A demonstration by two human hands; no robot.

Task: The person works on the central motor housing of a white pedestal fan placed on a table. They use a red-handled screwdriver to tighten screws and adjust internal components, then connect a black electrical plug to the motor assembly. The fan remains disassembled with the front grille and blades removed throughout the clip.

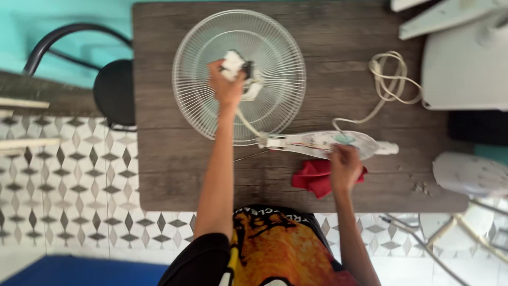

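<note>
One white wire fan guard (239,77), round and dished, lies flat on the far middle of the dark wood-grain surface (169,169); its ribs run out from a hub where a small dark motor part (248,69) shows. One white fan body (323,143), long and flat, lies just in front of the guard, its left end touching the guard's near rim, with thin wires visible along its open face. One left hand (226,82), arm stretched forward over the guard, is closed around a white cloth (232,62) pressed at the hub. One right hand (345,168), arm bent and nearer the body, rests fingers-curled on the near edge of the fan body; whether it grips it cannot be told through the blur. One red cloth (315,177) lies crumpled on the surface, partly under the right hand. One cream power cord (389,79) is looped on the surface right of the guard and trails to the fan body. One black stool (114,92) stands left of the surface.
</note>
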